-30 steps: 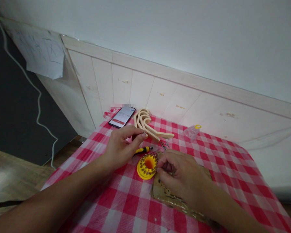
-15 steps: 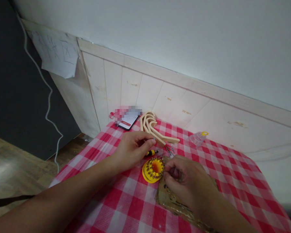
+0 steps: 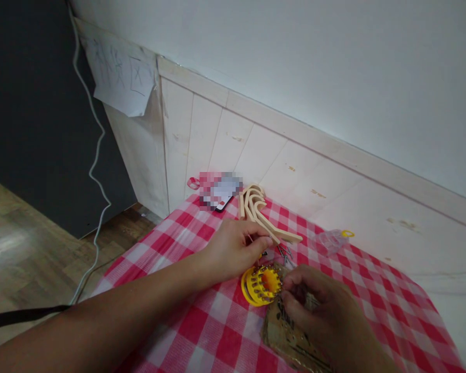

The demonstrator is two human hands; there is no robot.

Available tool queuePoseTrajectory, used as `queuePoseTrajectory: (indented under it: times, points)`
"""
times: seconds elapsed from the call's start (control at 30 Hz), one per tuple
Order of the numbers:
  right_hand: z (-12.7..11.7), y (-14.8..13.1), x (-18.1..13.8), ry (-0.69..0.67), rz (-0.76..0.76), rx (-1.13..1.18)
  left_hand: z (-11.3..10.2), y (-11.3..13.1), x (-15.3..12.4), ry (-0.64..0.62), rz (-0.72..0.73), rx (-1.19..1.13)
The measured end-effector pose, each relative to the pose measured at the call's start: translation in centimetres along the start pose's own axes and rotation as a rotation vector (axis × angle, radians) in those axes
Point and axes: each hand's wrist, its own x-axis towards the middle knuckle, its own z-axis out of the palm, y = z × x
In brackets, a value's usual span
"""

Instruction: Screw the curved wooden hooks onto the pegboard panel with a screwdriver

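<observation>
A yellow ring-shaped bit holder (image 3: 252, 292), studded with several small metal screwdriver bits, stands on the checked cloth between my hands. My right hand (image 3: 318, 300) is at its right rim, thumb and forefinger pinched; whatever is between them is too small to make out. My left hand (image 3: 235, 251) hovers just behind and left of the holder, closed in a pinch, its contents unclear. Partly hidden under those fingers lies a yellow-and-black screwdriver handle (image 3: 263, 255). Several thin metal screws (image 3: 284, 254) lie beyond the holder. Curved pale wooden pieces (image 3: 270, 226) rest behind my left hand.
Under my right hand is a brown, taped cardboard piece (image 3: 274, 331) with dark print. A phone (image 3: 227, 202) lies at the back left. A clear plastic packet (image 3: 330, 242) with a yellow ring is near the panelled wall (image 3: 233, 134). Red-white cloth (image 3: 202, 316) covers the table.
The view has shifted, so everything sits further right and slightly lower. Both hands keep their pinches near the bit holder. The small metal tip seen at my left fingertips no longer shows clearly.
</observation>
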Motion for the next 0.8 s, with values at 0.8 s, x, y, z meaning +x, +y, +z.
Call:
queuePoseTrajectory:
  times: [0.8]
  points:
    - [-1.3,0.7,1.3,0.101,0.035,0.443,-0.3,-0.7,0.3,-0.017,0.226,-0.038]
